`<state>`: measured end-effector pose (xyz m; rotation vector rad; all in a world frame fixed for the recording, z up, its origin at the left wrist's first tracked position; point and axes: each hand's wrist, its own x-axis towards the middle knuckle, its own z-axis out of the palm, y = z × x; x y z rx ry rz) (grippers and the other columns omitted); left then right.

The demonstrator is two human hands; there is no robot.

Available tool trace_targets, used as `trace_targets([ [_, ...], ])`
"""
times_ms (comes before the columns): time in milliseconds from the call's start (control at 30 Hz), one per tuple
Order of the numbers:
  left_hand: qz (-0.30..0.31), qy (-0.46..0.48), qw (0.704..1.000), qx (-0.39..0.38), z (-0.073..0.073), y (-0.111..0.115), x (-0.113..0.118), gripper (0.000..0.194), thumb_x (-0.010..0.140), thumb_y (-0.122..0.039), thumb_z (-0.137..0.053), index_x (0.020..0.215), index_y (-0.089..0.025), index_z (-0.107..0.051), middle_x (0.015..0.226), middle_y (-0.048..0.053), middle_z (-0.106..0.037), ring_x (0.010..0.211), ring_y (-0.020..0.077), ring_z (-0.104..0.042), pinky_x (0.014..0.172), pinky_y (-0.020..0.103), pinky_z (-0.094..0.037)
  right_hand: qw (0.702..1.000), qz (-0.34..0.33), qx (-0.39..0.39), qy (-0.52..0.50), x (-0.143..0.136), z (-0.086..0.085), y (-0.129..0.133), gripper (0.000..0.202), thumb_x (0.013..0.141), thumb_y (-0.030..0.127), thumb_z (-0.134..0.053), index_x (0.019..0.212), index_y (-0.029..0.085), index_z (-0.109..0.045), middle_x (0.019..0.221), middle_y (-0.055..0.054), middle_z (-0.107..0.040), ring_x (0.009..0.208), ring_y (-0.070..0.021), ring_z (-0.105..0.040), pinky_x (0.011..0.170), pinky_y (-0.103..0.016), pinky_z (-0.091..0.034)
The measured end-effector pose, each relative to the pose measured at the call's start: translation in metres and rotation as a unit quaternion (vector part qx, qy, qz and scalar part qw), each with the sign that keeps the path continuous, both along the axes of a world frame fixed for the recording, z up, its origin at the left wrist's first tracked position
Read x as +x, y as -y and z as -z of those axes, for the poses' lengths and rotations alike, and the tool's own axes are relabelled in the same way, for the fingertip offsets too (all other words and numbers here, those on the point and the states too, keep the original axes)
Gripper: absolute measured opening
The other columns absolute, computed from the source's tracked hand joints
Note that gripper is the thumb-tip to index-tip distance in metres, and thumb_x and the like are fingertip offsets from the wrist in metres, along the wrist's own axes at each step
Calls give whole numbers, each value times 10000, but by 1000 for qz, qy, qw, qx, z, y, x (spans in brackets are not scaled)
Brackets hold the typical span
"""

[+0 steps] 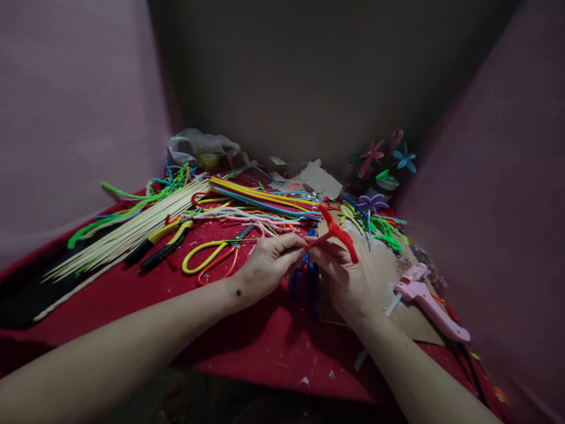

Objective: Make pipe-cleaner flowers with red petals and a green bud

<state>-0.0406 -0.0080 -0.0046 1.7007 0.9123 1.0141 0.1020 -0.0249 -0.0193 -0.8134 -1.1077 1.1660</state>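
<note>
A red fuzzy pipe-cleaner piece (341,234) with loop-like parts is held up between both hands over the table's middle. My left hand (276,262) pinches the thin end of its red stem with fingertips and thumb. Close against it on the right, my right hand (342,271) grips the piece near its thicker looped part, fingers closed. The fingertips of the two hands nearly meet. Behind the hands is a brown board (331,303), and blue fuzzy pieces (312,288) lie at its left edge, partly hidden by the hands.
Scissors (205,257) and yellow-black pliers (165,247) lie left, by thin sticks (132,227) and coloured pipe cleaners (265,195). A pink glue gun (428,294) rests on the board at right. Pipe-cleaner flowers (373,154) stand at the back right on the red cloth (265,347).
</note>
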Motion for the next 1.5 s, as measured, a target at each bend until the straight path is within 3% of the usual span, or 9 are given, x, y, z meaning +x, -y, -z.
trace_targets([
  [200,32,42,993,-103,-8,-1,0,107,771,-197,-532,687,-139,-565,515,-64,-482,404,31,-377,394,152,-283,999,-36,-4,1,-1,-3,0,185,728,265,-661,902,244,-719,843,-16,-727,885,-233,-631,816,-395,-486],
  [533,70,103,973,-194,-4,-5,-1,186,760,-282,-593,682,-126,-530,543,-39,-538,355,11,-373,350,138,-241,999,-46,-20,6,1,2,-4,157,691,314,-700,845,306,-729,869,10,-718,925,-249,-620,784,-409,-508],
  [667,97,113,965,-215,0,-8,-3,191,760,-302,-601,719,-125,-540,560,-34,-549,345,8,-369,334,131,-211,998,-42,-13,-36,1,4,-5,171,659,238,-730,822,291,-727,825,25,-720,838,-219,-642,776,-392,-513],
  [867,124,133,954,-237,3,-11,-5,176,760,-280,-606,707,-131,-530,549,-38,-550,339,8,-349,328,137,-183,998,-42,-21,-48,1,5,-6,114,636,224,-746,736,276,-734,752,30,-718,729,-189,-638,727,-367,-523],
  [1300,147,129,951,-241,0,-11,-6,206,764,-282,-604,649,-129,-528,517,-46,-533,319,1,-343,317,138,-184,999,-22,-37,-29,1,0,-4,148,605,251,-768,751,266,-748,742,14,-722,735,-190,-634,747,-364,-504],
  [1500,137,104,957,-234,-2,-10,-6,234,795,-299,-575,641,-127,-535,447,-50,-508,289,16,-345,276,129,-221,999,-22,4,29,7,4,-4,167,684,245,-716,849,256,-741,819,-7,-712,776,-191,-619,735,-347,-491],
])
